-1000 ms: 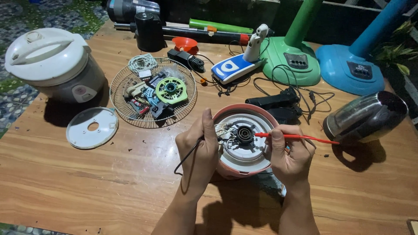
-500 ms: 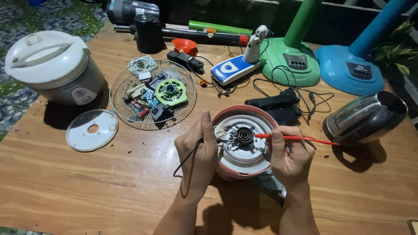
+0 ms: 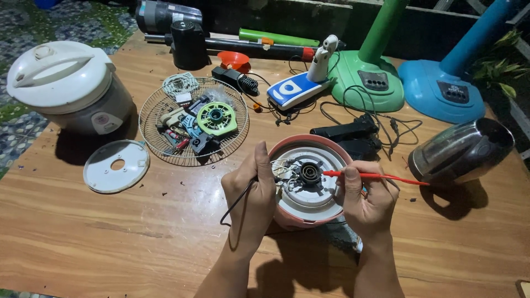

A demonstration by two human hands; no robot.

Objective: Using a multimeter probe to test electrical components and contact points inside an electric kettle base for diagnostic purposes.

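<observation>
At table centre: a pink base (image 3: 307, 190) was stood upside down between both hands, its underside opened.
Left hand (image 3: 251, 190): grip was closed on a black probe (image 3: 243, 196) set against the wiring.
Right hand (image 3: 367, 198): grip was pinched on a red probe (image 3: 370, 176) aimed at the black hub.
Risk: a probe tip could be slipped onto neighbouring contacts; the loose base could be tipped by uneven pressure.
Look: white inner plate, tangled thin wires, pink rim.

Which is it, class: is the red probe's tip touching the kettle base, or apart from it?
Touching. In the head view the right hand holds the red probe, whose tip rests against the black centre part of the kettle base, with no gap showing.
</observation>
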